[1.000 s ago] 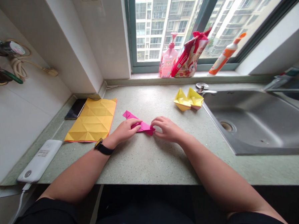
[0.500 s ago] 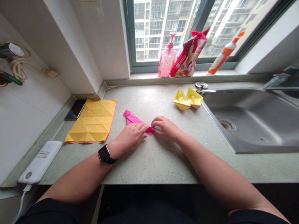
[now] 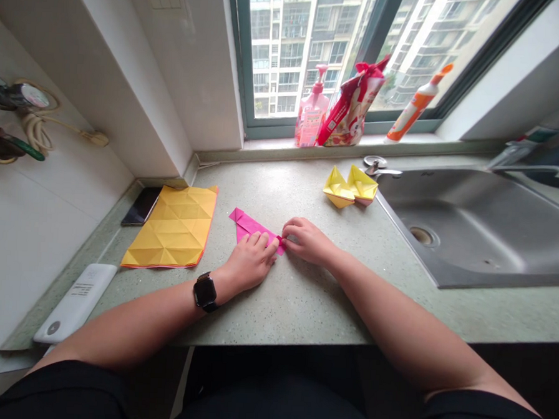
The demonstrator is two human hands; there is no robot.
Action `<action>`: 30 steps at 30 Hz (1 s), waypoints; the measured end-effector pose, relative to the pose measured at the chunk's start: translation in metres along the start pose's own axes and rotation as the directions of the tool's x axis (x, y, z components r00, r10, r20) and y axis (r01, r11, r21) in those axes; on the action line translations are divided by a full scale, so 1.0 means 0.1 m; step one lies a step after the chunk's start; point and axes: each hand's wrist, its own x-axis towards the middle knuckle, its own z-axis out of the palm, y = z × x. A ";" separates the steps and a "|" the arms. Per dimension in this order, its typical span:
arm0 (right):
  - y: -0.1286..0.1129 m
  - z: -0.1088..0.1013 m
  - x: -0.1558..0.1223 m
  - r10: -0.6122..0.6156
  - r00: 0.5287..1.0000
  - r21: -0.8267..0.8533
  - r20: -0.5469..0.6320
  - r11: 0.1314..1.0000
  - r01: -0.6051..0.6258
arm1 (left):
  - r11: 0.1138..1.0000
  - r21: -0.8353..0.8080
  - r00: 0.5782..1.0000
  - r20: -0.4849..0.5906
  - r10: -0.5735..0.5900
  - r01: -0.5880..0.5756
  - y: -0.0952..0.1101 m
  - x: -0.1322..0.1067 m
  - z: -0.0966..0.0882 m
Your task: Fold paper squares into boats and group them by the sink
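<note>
A folded strip of pink paper [image 3: 247, 223] lies on the speckled green counter [image 3: 303, 292], with its left end free. My left hand [image 3: 251, 262], with a black watch on its wrist, lies over the strip's right half, fingers pressed down on it. My right hand [image 3: 306, 239] pinches the strip's right tip with curled fingers. Both hands meet at that tip.
A creased yellow sheet [image 3: 173, 228] and a dark phone [image 3: 141, 205] lie to the left, a white power bank [image 3: 75, 302] nearer. Two yellow folded paper shapes [image 3: 350, 186] sit beside the steel sink [image 3: 475, 226]. A pink pump bottle [image 3: 311, 114], a red bag [image 3: 350, 104] and an orange-capped bottle [image 3: 416, 107] stand on the sill.
My left hand has slid right along the pink strip and turned palm down, now meeting my right hand at the tip. The right hand has barely moved.
</note>
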 end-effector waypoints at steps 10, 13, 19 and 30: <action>-0.02 0.04 0.00 0.032 0.999 -0.013 -0.019 0.999 -0.033 | 1.000 0.005 1.000 -0.016 0.026 -0.026 -0.05 -0.07 -0.05; -0.02 0.04 0.00 0.035 0.999 -0.010 -0.017 0.999 -0.035 | 1.000 0.008 1.000 -0.012 0.025 -0.025 -0.03 -0.07 -0.06; -0.01 0.03 0.01 0.040 0.999 -0.001 -0.006 0.999 -0.040 | 1.000 -0.009 1.000 0.000 0.018 -0.018 -0.02 -0.06 -0.08; 0.01 0.13 -0.01 0.064 0.997 -0.016 -0.046 0.998 -0.065 | 1.000 -0.005 1.000 -0.001 0.018 -0.018 -0.02 -0.06 -0.06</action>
